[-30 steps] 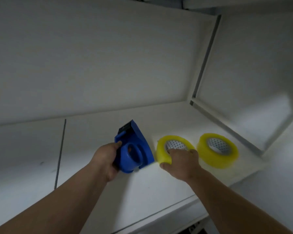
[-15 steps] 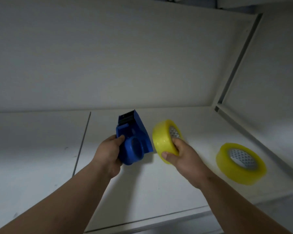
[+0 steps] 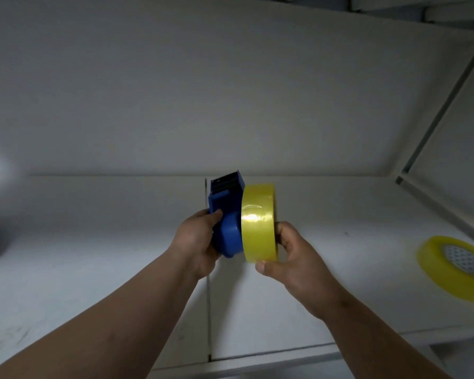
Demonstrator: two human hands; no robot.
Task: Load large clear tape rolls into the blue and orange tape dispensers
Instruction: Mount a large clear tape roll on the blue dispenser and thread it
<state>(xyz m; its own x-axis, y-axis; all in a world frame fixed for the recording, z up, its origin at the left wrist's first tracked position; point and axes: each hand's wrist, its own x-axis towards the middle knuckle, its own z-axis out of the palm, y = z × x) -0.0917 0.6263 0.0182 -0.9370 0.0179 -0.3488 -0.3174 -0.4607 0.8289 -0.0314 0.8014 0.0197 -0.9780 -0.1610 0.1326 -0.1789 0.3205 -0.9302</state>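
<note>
**Tape roll goes onto the blue dispenser**

The tape roll (image 3: 258, 222) is up in the air, above the white desk (image 3: 340, 214), pressed side-on against the blue tape dispenser (image 3: 226, 217). It looks like a stiff, hard ring with a shiny, smooth band, so I think it could slip. It seems safest to hold it by its flat sides or edge, as now. It is probably a bit heavy but easy for one hand.

The right hand (image 3: 290, 258) curls round the roll, thumb under the bottom edge. The left hand (image 3: 197, 242) wraps round the dispenser's back, thumb on top. The dispenser looks like hard plastic, with sharp black teeth at its top end, best kept away from.

A second tape roll (image 3: 454, 272) lies flat on the desk, far right. No words or brand can be read anywhere.
</note>
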